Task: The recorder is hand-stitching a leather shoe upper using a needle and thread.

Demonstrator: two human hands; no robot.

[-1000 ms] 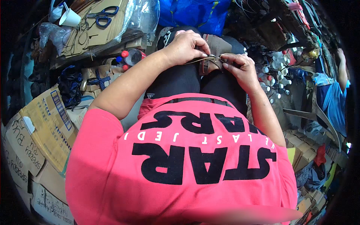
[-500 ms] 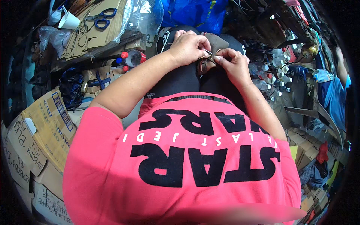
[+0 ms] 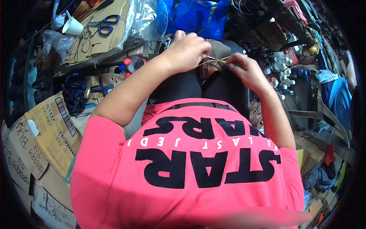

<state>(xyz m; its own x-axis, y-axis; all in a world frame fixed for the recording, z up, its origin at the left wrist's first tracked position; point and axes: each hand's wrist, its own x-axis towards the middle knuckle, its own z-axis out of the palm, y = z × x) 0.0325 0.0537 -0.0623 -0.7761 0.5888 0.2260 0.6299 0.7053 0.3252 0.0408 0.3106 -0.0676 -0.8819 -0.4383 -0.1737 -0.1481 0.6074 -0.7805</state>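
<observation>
A brown shoe (image 3: 222,49) rests on my lap between my thighs, with its toe pointing away. A tan shoelace (image 3: 216,61) is tied in a bow across its front. My left hand (image 3: 187,51) is closed on the lace at the bow's left side; its fingertips are partly hidden behind the back of the hand. At the right side my right hand (image 3: 246,70) pinches the other loop between thumb and fingers, slightly smeared by motion. The lace is stretched between the two hands above the shoe.
At the upper left, blue-handled scissors (image 3: 106,26) and dark cord lie on cardboard sheets (image 3: 82,49), beside a white cup (image 3: 72,26). A blue bag (image 3: 198,17) stands ahead. Several plastic bottles (image 3: 281,72) are to the right; cardboard boxes (image 3: 45,129) lie at left.
My hands have moved apart, drawing the lace outward into a visible bow. Earlier they were close together over the shoe. The view has shifted slightly.
</observation>
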